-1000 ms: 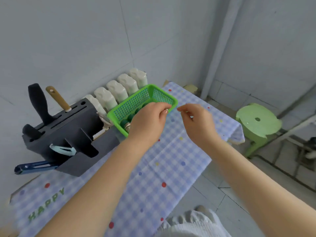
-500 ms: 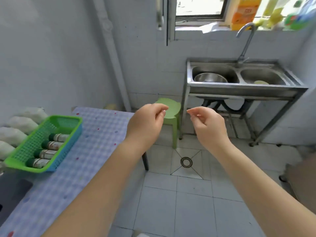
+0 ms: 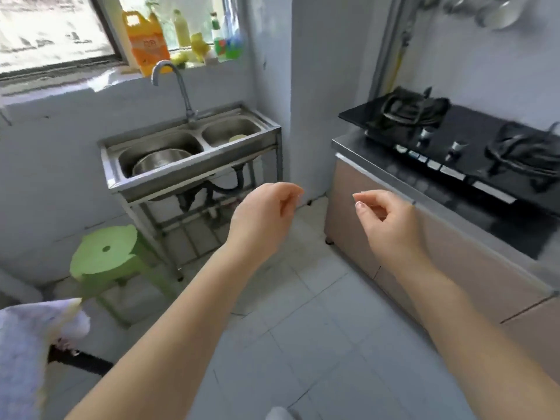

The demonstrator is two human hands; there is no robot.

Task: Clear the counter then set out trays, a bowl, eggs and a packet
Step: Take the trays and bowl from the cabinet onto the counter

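The view swings right, away from the counter: the green basket of bottles, held by the left hand [image 3: 266, 213] 1 s ago and lying on the checked cloth 0.5 s ago, is out of sight, and only a corner of the cloth [image 3: 27, 334] shows at the lower left. The sink [image 3: 188, 150] and green stool [image 3: 106, 256] slide to the left. A black 2-burner stove [image 3: 472, 140] on a cabinet comes in at the right. Both hands, the right hand [image 3: 385, 216] included, hang loosely curled over the floor, holding nothing.
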